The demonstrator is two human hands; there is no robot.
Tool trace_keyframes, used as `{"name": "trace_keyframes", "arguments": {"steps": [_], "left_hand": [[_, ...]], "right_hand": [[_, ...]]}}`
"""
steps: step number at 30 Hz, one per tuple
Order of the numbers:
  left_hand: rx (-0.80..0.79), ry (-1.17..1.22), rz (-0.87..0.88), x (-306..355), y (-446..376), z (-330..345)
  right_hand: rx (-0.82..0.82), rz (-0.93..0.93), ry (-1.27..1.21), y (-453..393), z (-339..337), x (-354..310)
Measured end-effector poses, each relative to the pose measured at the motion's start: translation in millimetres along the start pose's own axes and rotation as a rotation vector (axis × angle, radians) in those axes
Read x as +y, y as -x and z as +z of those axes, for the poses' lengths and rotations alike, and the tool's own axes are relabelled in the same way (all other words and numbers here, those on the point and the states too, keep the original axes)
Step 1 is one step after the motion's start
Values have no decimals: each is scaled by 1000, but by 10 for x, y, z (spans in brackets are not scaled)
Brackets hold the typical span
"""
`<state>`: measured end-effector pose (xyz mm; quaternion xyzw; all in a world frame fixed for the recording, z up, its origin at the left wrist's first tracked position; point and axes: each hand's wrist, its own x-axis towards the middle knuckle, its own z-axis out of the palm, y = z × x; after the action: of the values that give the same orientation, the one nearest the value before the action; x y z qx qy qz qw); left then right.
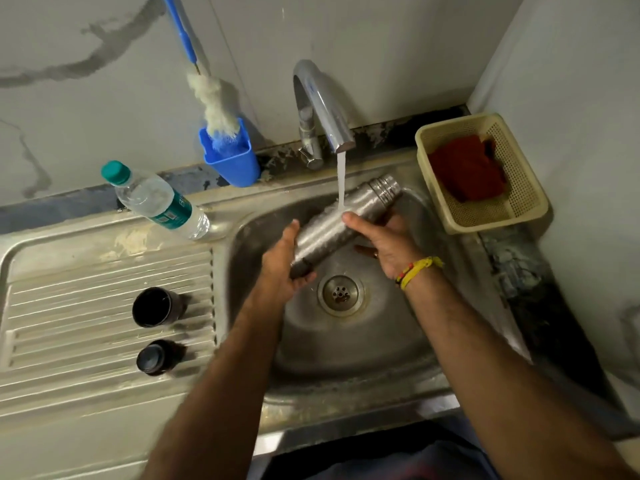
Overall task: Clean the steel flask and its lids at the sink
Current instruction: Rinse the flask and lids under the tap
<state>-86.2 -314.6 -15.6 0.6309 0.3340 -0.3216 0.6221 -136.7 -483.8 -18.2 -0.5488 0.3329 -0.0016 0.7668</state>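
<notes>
The steel flask (341,221) lies tilted over the sink bowl (349,337), its threaded neck pointing up to the right. Water from the tap (320,105) falls on its middle. My left hand (282,263) cups the flask's lower end from the left. My right hand (382,242) holds the flask's upper part from beneath, thumb on top. Two dark lids stand on the ribbed draining board (86,271): a cup-shaped lid (156,306) with its opening up, and a smaller stopper lid (156,356) nearer me.
A clear plastic bottle (159,202) with a green cap lies behind the draining board. A blue holder (230,157) with a bottle brush stands by the wall. A cream basket (481,171) with a red cloth sits right of the sink. The drain (341,294) is open.
</notes>
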Motion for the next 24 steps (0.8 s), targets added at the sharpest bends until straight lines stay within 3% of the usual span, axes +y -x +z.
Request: {"name": "trace_keyframes", "arguments": {"steps": [4, 10, 13, 16, 20, 24], "left_hand": [[-152, 12, -107, -216, -3, -52], [-198, -204, 44, -357, -74, -176], [-255, -261, 10, -329, -36, -217], [-244, -242, 77, -233, -59, -249], [-260, -439, 94, -208, 7, -251], [-292, -477, 158, -113, 99, -214]], "right_hand": [[97, -114, 2, 92, 186, 89], [135, -394, 418, 290, 249, 162], [65, -443, 526, 304, 307, 119], [112, -522, 511, 312, 338, 35], [55, -502, 626, 341, 331, 62], [85, -553, 623, 372, 325, 98]]}}
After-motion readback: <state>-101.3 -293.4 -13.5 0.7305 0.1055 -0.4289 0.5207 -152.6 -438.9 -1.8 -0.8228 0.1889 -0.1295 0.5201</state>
